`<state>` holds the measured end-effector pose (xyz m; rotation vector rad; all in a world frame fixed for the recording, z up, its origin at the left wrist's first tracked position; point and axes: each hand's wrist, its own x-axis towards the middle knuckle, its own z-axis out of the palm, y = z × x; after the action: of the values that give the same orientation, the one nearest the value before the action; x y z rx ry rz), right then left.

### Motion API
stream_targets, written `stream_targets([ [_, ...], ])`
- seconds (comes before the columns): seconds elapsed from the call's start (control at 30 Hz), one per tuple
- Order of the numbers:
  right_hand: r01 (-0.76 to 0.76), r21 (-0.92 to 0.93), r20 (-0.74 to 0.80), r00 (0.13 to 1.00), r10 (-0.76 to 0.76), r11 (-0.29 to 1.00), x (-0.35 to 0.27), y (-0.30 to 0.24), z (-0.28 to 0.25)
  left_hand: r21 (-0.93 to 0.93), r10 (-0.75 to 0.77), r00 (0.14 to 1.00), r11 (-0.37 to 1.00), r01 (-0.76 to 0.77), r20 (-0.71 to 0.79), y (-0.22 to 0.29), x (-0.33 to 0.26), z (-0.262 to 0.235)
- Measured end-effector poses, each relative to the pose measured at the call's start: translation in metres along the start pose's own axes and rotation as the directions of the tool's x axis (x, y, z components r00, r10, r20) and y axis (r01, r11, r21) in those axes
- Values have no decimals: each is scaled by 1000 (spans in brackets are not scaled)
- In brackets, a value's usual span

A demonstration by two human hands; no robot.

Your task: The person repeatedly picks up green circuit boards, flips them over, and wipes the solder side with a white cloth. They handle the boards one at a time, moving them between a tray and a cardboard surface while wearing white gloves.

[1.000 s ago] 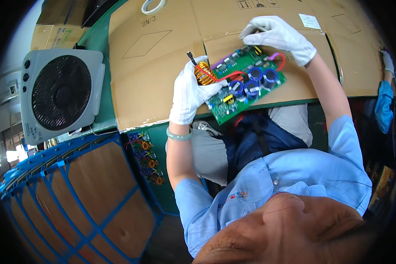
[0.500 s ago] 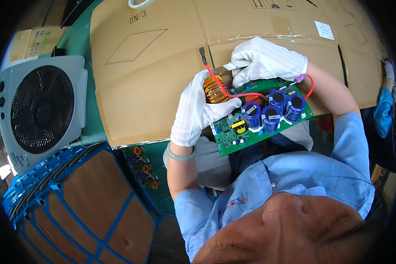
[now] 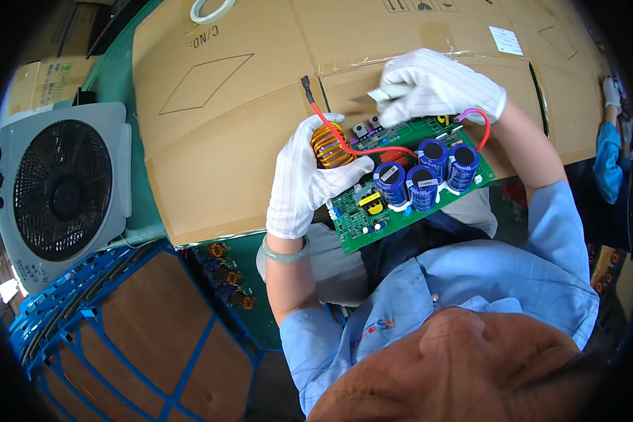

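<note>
My left hand (image 3: 299,179), in a white striped glove, grips the left end of a green circuit board (image 3: 394,225). Its thumb lies over the board beside a copper-wound coil (image 3: 330,145). Several blue cylindrical capacitors (image 3: 423,187) stand on the board. A red wire (image 3: 373,151) arches over the coil and ends in a black sleeve. Above the board's far edge is my gloved right hand (image 3: 429,84), its fingers pinched round a thin pale pointed piece (image 3: 378,94), whose kind I cannot make out. Small black transistors (image 3: 361,130) show along that far edge.
Flattened cardboard (image 3: 218,148) covers the table under the board. A roll of tape (image 3: 212,10) lies at the far edge. A grey box fan (image 3: 65,190) stands at the left, above a blue-framed rack (image 3: 133,337). Another person's arm (image 3: 608,162) shows at the far right.
My right hand has lifted away from the board's far edge, uncovering the transistors there. The board and my left hand have shifted slightly left in the picture.
</note>
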<state>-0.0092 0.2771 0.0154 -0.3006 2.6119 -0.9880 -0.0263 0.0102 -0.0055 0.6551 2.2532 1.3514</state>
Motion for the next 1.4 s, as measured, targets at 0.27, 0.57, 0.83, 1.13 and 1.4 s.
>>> stream_targets([
  [0.27,-24,-13,-90,996,22,1000,-10,5,5,-78,-41,999,996,41,1,2,2,1],
  [0.57,3,0,-212,977,-3,1000,-2,22,17,-87,-66,998,994,66,9,2,1,1],
  [0.83,-76,233,-49,995,89,970,-28,31,-23,-110,-79,997,991,81,19,1,3,0],
  [1.13,-62,-37,-135,989,57,997,-27,51,-10,-148,-49,998,987,54,36,1,4,2],
  [1.4,-91,-31,-161,983,84,995,-26,54,-7,-193,-81,996,977,86,35,-2,2,5],
])
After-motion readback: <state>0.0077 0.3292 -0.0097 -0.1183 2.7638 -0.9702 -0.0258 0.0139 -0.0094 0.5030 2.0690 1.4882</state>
